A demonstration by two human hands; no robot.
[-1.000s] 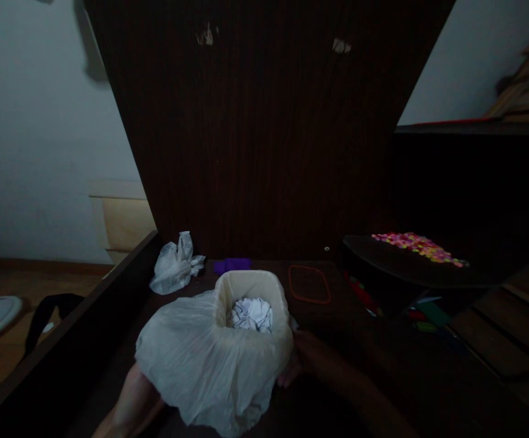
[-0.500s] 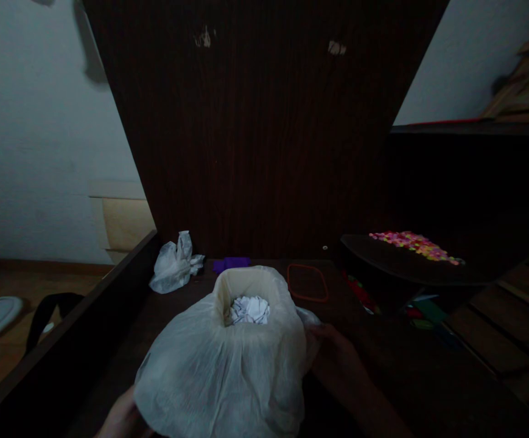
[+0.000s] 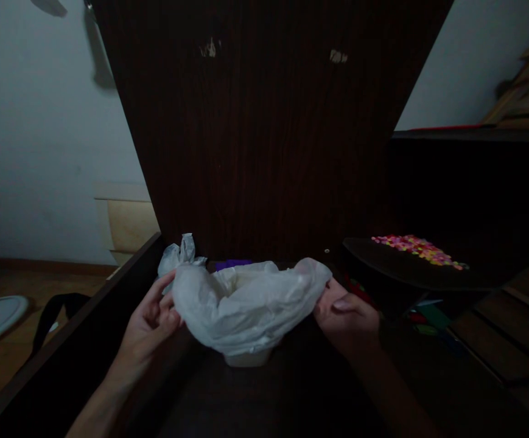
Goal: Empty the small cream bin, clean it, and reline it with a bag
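A whitish plastic bag (image 3: 250, 313) is draped around a small pale container (image 3: 247, 359), whose lower end shows beneath it. My left hand (image 3: 152, 313) is closed on the bag's left edge, fingers behind the plastic and thumb in front. On the opposite side my right hand (image 3: 344, 310) has the right edge of the bag, its thumb laid over the fingers. Folds of plastic cover most of the container's mouth, and its contents are hidden.
Behind the bag lie a crumpled plastic bag (image 3: 182, 252) and a purple item (image 3: 233, 264). Small colourful pieces (image 3: 417, 248) cover part of a dark shelf (image 3: 383, 261) on the right. A tall dark panel (image 3: 264, 134) rises at the back, and a raised edge (image 3: 86, 328) runs along the left.
Both hands have moved up, lifting the bag's edges from around the container's base towards its top. The crumpled paper inside and the orange frame behind are now covered.
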